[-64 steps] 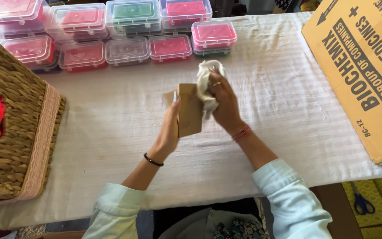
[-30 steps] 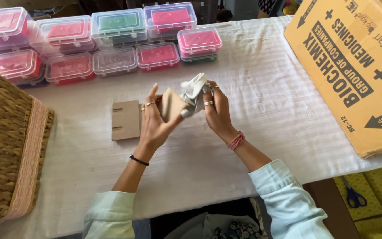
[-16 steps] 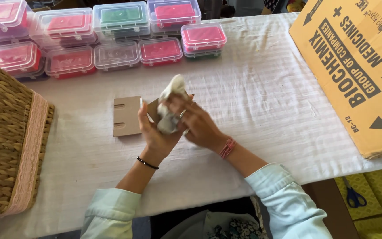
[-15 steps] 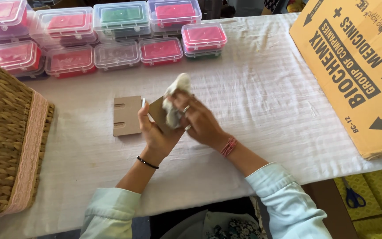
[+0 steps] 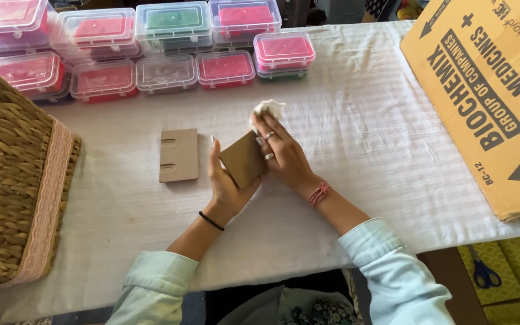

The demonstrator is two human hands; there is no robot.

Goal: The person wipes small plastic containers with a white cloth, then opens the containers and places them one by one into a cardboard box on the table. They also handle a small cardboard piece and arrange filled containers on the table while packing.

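Note:
My left hand [image 5: 224, 183] holds a small square brown board [image 5: 243, 159] upright above the white-clothed table [image 5: 362, 120]. My right hand [image 5: 285, 157] clutches a crumpled white cloth [image 5: 267, 110] and presses it against the far side of the board. A second brown board with two slots [image 5: 179, 155] lies flat on the cloth just left of my hands.
Several clear plastic boxes [image 5: 170, 42] with pink, red and green contents line the far edge. A woven basket [image 5: 13, 180] with red cloth stands at the left. A large cardboard carton [image 5: 489, 90] lies at the right. Blue scissors [image 5: 482, 271] rest on the floor.
One slotted board was set down on the table to the left. My hands took up another square board, and the white cloth moved from its near face to its far edge.

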